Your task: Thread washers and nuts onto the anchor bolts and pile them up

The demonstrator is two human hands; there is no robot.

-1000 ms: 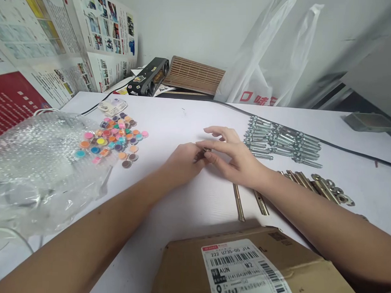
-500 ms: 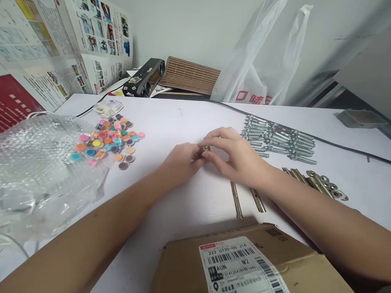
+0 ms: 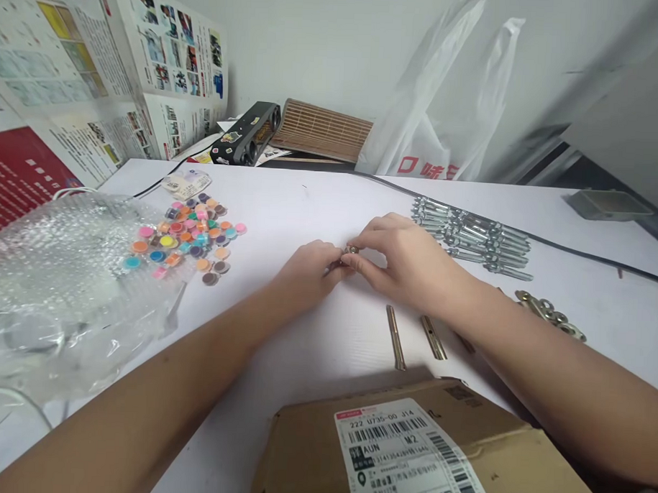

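Observation:
Above the middle of the white table, my left hand (image 3: pixel 311 273) is closed, its thumb and fingers pinching a small metal fastener that they mostly hide. My right hand (image 3: pixel 401 255) meets it from the other side, thumb and index finger on a shiny nut (image 3: pixel 352 250) at the fastener's end. Below the right hand lie a slim brass-coloured rod (image 3: pixel 395 339) and a brass-coloured sleeve (image 3: pixel 434 338). Silver expansion bolts (image 3: pixel 477 237) lie in rows beyond the right hand. Loose nuts and washers (image 3: pixel 558 317) are beside the right forearm, which partly covers other brass-coloured pieces.
A cardboard box (image 3: pixel 300 447) with a shipping label stands at the near edge. On the left are bubble wrap (image 3: pixel 74 266) and many coloured discs (image 3: pixel 181 238). A black cable (image 3: pixel 556 246) crosses the back; a plastic bag (image 3: pixel 430 128) and clear case (image 3: pixel 608 204) sit behind.
My right fingers have drawn slightly back to the right and now pinch the nut more at its side. The right forearm covers more of the brass-coloured pieces; the view has shifted slightly.

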